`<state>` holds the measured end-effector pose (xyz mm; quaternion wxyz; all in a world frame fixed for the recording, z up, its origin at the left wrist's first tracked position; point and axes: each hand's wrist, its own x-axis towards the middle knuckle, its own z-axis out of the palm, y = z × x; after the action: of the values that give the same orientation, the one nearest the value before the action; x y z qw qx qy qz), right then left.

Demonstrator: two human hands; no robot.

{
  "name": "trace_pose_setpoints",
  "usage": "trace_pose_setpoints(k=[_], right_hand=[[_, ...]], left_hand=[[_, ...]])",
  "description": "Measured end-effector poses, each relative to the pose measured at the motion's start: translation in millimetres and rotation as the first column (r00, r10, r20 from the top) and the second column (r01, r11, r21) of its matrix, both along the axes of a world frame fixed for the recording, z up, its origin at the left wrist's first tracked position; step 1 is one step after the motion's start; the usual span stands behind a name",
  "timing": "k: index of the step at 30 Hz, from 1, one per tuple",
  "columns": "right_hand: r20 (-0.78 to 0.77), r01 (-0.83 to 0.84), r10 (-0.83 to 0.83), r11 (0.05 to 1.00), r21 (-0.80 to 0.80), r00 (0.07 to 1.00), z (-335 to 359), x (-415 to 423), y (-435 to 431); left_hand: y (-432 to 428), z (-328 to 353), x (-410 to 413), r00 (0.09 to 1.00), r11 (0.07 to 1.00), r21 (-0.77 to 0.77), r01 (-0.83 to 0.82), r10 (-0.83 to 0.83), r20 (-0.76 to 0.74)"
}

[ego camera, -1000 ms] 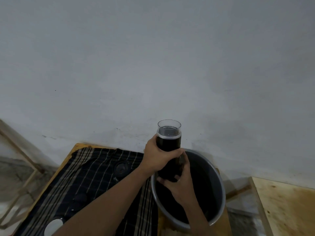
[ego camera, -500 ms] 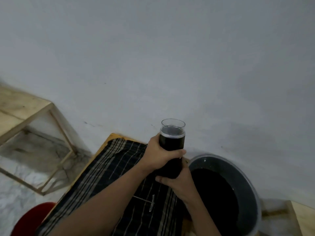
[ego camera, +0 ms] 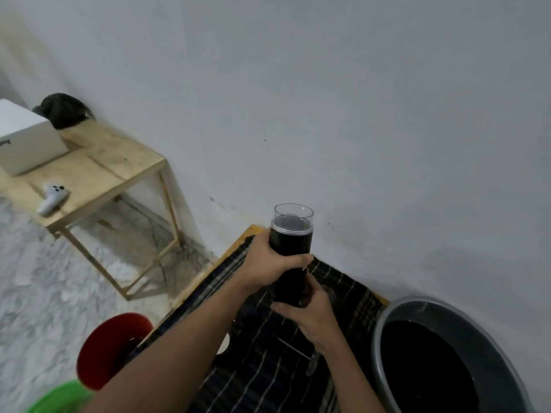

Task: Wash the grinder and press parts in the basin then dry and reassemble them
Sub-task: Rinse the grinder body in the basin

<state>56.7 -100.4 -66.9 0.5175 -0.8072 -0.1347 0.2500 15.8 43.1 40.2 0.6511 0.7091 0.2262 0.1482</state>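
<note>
Grinder (ego camera: 290, 242): an upright black cylinder with a clear top, held above the striped cloth (ego camera: 268, 377), left of the basin (ego camera: 384, 323).
Left hand (ego camera: 265, 266): fingers curl round the upper body, steadying it.
Right hand (ego camera: 313, 314): fingers wrap the lower end, likely to twist that section.
Cloth: probably there to catch drips.
Basin: holds dark water.
</note>
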Motion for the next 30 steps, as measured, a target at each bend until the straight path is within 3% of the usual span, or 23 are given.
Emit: trace_pose_setpoints(k=[3,7,11,15,19,25,30], right_hand=[[0.043,-0.031,0.034,0.997,-0.064,0.998,-13,-5,15],[0.094,0.053,-0.045,0.995,-0.082,0.995,-19,-13,32],[0.125,0.146,-0.137,0.987,-0.064,0.983,-15,-25,41],[0.150,0.175,-0.163,0.982,-0.074,0.975,-23,-27,39],[0.152,0.196,-0.182,0.977,-0.083,0.971,-31,-25,27],[0.129,0.099,-0.089,0.993,-0.072,0.988,-33,-28,17],[0.120,0.070,-0.061,0.995,-0.072,0.991,-32,-30,11]], left_hand=[[7,-11,-4,0.999,0.998,-0.047,-0.047,0.046,-0.008],[9,-27,-6,0.985,0.980,-0.098,-0.174,0.174,-0.012],[11,-41,-1,0.903,0.881,-0.208,-0.425,0.429,-0.029],[29,-46,5,0.851,0.821,-0.269,-0.504,0.525,0.007],[51,-67,6,0.888,0.886,-0.062,-0.460,0.459,-0.031],[58,-124,-3,0.964,0.959,0.207,-0.193,0.225,-0.145],[52,-148,-2,0.949,0.956,0.269,-0.117,0.188,-0.255]])
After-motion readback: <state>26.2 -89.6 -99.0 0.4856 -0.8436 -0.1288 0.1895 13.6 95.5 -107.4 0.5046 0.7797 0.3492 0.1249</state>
